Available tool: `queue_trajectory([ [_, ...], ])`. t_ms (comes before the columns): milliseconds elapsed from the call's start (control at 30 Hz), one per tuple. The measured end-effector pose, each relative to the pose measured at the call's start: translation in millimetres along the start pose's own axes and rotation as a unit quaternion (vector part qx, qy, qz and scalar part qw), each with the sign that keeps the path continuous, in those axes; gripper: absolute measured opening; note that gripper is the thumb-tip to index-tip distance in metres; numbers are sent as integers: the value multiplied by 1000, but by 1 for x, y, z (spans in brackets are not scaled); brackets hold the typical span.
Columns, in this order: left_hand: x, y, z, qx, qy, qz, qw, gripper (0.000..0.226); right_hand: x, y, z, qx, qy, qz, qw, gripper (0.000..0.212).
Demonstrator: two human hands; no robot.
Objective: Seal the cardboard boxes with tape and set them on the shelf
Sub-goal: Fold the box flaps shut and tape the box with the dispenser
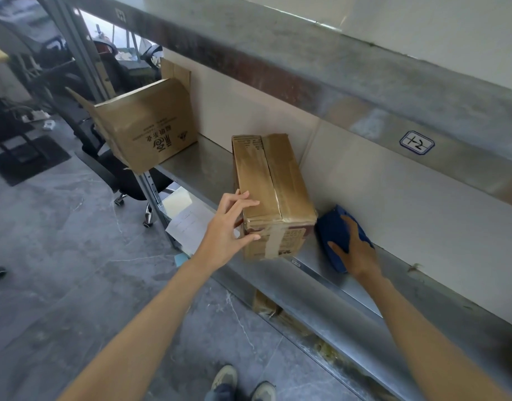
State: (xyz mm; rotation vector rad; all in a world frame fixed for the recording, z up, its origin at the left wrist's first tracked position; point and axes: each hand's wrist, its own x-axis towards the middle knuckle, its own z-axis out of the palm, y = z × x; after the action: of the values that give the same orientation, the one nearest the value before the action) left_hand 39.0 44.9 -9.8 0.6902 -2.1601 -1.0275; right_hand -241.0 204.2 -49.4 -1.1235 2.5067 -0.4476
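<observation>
There is only one view, so no part of the scene is shared with another. The camera sits on the person's head and looks forward and steeply down. For this reason the person's own shoes (243, 383) show at the bottom edge of the picture, and both forearms run up from the bottom corners toward the middle. The left hand (228, 224) and the right hand (356, 250) lie near the centre, so the view is at arm's reach. The shelf (197, 166) crosses the picture on a slant, from upper left to lower right, with its front edge toward the camera. The floor (61, 256) fills the left side. The lens is wide.
</observation>
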Motion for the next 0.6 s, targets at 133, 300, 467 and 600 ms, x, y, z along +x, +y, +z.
queue_trajectory([
  [133, 1, 0, 0, 2, -1, -4, 1000, 65, 3, 5, -2, 38, -16, 1, 999, 77],
  [300, 0, 0, 0, 6, 5, 0, 1000, 65, 3, 1, -13, -33, -11, 3, 999, 68],
  [467, 0, -1, 1, 7, 8, 0, 1000, 65, -13, -25, -32, 34, 40, -97, 994, 69],
  [600, -1, 0, 0, 6, 11, 1, 1000, 66, -31, -61, -41, 205, -17, -186, 961, 89],
])
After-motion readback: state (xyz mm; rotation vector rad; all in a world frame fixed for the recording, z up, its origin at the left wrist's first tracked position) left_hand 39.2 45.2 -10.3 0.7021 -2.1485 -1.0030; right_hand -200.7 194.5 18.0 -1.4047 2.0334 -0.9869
